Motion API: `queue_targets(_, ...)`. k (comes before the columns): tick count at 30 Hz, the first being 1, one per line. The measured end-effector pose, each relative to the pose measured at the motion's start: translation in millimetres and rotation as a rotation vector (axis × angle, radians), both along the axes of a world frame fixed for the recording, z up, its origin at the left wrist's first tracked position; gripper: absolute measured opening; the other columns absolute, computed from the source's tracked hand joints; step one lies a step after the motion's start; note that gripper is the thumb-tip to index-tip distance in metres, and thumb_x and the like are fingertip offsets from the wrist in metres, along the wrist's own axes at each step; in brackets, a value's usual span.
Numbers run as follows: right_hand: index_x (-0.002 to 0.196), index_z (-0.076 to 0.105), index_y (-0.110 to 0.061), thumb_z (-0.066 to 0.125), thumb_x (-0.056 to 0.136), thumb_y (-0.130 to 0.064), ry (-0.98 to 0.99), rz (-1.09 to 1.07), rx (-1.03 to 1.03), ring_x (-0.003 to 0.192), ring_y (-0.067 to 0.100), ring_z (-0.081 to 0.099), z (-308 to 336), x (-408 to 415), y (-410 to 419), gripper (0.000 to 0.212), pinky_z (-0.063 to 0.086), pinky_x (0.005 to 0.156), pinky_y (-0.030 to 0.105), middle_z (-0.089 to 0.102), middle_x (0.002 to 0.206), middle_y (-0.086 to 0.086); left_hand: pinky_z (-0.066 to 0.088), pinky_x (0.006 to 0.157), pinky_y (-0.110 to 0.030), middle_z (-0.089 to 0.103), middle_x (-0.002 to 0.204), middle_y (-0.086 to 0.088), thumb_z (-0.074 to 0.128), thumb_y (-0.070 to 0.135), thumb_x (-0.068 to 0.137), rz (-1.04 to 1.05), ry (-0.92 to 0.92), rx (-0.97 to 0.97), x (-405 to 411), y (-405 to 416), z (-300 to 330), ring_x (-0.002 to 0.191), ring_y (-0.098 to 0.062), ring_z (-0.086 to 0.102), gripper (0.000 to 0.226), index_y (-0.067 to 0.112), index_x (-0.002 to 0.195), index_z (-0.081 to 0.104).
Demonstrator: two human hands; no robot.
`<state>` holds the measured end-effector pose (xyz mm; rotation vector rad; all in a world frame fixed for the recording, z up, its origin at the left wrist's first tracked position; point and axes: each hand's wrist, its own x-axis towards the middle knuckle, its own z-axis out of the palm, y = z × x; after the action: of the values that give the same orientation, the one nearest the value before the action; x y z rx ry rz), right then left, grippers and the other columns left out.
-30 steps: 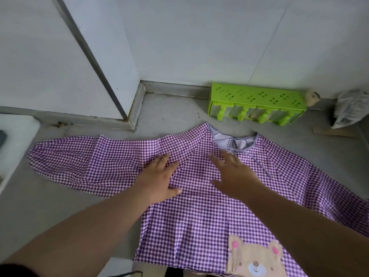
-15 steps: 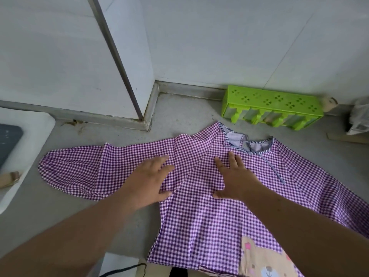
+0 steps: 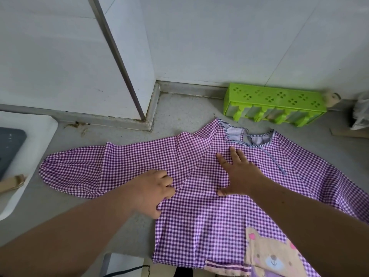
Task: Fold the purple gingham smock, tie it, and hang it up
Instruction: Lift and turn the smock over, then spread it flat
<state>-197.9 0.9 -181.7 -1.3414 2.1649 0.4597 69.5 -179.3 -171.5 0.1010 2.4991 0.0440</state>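
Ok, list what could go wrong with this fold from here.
1. The left hand bunches cloth at the sleeve seam; the smock may crease instead of folding flat.
2. The neck tie lies loose across the chest and could get trapped inside the fold.
3. The left sleeve lies on the gritty floor and may pick up dirt.

no readable text, labels, brands or numbers on anything in view
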Motion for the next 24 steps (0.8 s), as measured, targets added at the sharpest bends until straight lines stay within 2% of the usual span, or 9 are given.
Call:
queue_targets(5, 0.157, -0.026, -0.039, 0.071, 0.060, -0.087, 0.011, 0.000, 0.028, 0.155, 0.040, -0.018, 2, 3, -6, 0.145, 0.026, 0.118, 0.068, -0.034, 0.164, 0.015, 0.055, 0.081, -0.037, 0.047, 0.098, 0.013, 0.061, 0.046, 0.088, 0.297, -0.051, 0.049, 6, -5, 7, 0.088, -0.010, 0.050, 0.019, 0.033, 0.097, 0.051)
queue_targets(7, 0.157, -0.026, -0.037, 0.073, 0.059, -0.086, 0.014, -0.008, 0.036, 0.155, 0.041, -0.018, 3, 5, -8, 0.147, 0.026, 0.117, 0.069, -0.033, 0.164, 0.016, 0.057, 0.082, -0.038, 0.049, 0.098, 0.010, 0.057, 0.049, 0.093, 0.477, -0.015, 0.018, 13, -10, 5, 0.087, -0.009, 0.050, 0.020, 0.030, 0.093, 0.051)
queue_targets(9, 0.157, -0.025, -0.037, 0.073, 0.058, -0.086, 0.020, -0.011, 0.035, 0.155, 0.041, -0.017, 3, 7, -10, 0.148, 0.027, 0.116, 0.069, -0.032, 0.165, 0.016, 0.056, 0.091, -0.040, 0.050, 0.115, 0.004, 0.050, 0.059, 0.096, 0.648, 0.050, -0.043, 18, -13, 3, 0.103, -0.014, 0.051, 0.032, 0.028, 0.101, 0.053)
queue_targets(11, 0.157, -0.025, -0.037, 0.073, 0.058, -0.087, 0.025, -0.008, 0.029, 0.155, 0.041, -0.017, 3, 8, -12, 0.148, 0.026, 0.116, 0.069, -0.031, 0.165, 0.016, 0.051, 0.107, -0.046, 0.042, 0.146, -0.003, 0.047, 0.069, 0.095, 0.671, 0.180, -0.102, 18, -11, 3, 0.133, -0.023, 0.045, 0.054, 0.027, 0.128, 0.053)
queue_targets(14, 0.157, -0.025, -0.038, 0.067, 0.060, -0.090, 0.022, 0.025, -0.011, 0.156, 0.039, -0.017, 4, 8, -15, 0.144, 0.020, 0.119, 0.066, -0.031, 0.165, 0.015, 0.030, 0.125, -0.053, 0.007, 0.175, -0.003, 0.049, 0.079, 0.089, 0.545, 0.272, -0.005, 8, 2, 2, 0.160, -0.030, 0.015, 0.087, 0.034, 0.159, 0.024)
queue_targets(17, 0.160, -0.019, -0.038, 0.062, 0.071, -0.087, -0.026, 0.105, -0.117, 0.157, 0.031, -0.017, 5, 8, -16, 0.130, 0.009, 0.124, 0.056, -0.027, 0.168, 0.008, 0.018, 0.128, -0.059, -0.016, 0.175, -0.007, 0.055, 0.087, 0.081, 0.477, 0.083, -0.014, -1, 10, -12, 0.162, -0.035, -0.003, 0.115, 0.035, 0.165, -0.005)
queue_targets(20, 0.163, -0.007, -0.036, 0.055, 0.086, -0.075, -0.003, 0.110, -0.260, 0.159, 0.026, -0.008, 4, 10, -6, 0.106, 0.005, 0.127, 0.049, -0.013, 0.172, 0.005, 0.014, 0.128, -0.060, -0.028, 0.171, -0.014, 0.062, 0.089, 0.073, 0.522, -0.038, -0.101, -1, 3, -20, 0.160, -0.038, -0.014, 0.139, 0.026, 0.164, -0.021)
queue_targets(22, 0.164, -0.002, -0.032, 0.049, 0.085, -0.081, 0.065, 0.038, -0.278, 0.159, 0.029, -0.004, 2, 13, 11, 0.106, 0.008, 0.128, 0.053, -0.007, 0.172, 0.007, 0.016, 0.128, -0.059, -0.032, 0.169, -0.017, 0.067, 0.089, 0.068, 0.522, -0.078, -0.133, -4, -4, -17, 0.160, -0.039, -0.016, 0.147, 0.023, 0.162, -0.026)
queue_targets(24, 0.163, -0.009, -0.031, 0.042, 0.074, -0.094, 0.065, 0.022, -0.201, 0.158, 0.030, -0.010, -1, 13, 35, 0.120, 0.008, 0.127, 0.056, -0.014, 0.171, 0.008, 0.018, 0.126, -0.061, -0.035, 0.167, -0.017, 0.070, 0.089, 0.065, 0.509, -0.120, -0.151, -11, -8, -15, 0.159, -0.041, -0.017, 0.153, 0.023, 0.161, -0.028)
